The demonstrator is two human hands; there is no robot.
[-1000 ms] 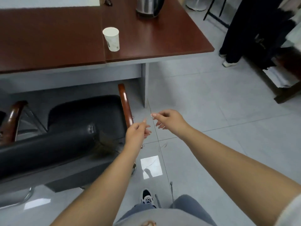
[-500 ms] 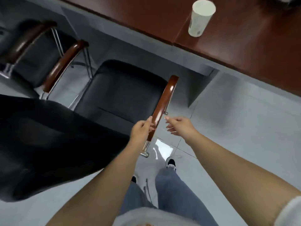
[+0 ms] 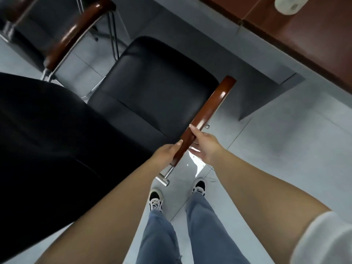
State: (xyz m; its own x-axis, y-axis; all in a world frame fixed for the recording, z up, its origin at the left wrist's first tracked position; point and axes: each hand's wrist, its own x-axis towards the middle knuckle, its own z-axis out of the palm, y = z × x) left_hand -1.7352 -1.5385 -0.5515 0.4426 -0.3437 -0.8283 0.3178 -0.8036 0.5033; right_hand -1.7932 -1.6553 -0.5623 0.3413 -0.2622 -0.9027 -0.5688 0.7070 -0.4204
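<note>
A black leather office chair (image 3: 152,92) stands in front of me, its high backrest (image 3: 47,140) filling the left side. Its right armrest (image 3: 209,111) is glossy brown wood on a chrome frame. My left hand (image 3: 165,153) grips the near end of this armrest from the left, thumb along its top. From the right, my right hand (image 3: 204,143) holds the same armrest, thumb on top and fingers curled underneath. The chair's left armrest (image 3: 74,35) shows at the upper left.
A dark red desk (image 3: 314,35) with a grey front panel runs across the upper right, a white paper cup (image 3: 287,4) on it. The floor (image 3: 285,159) is grey tile. My legs in blue jeans and black-and-white shoes (image 3: 156,199) stand just behind the chair.
Both hands moved from pinching in the air near the armrest to gripping it. The view tilted down and closer to the chair; the desk slid to the upper right.
</note>
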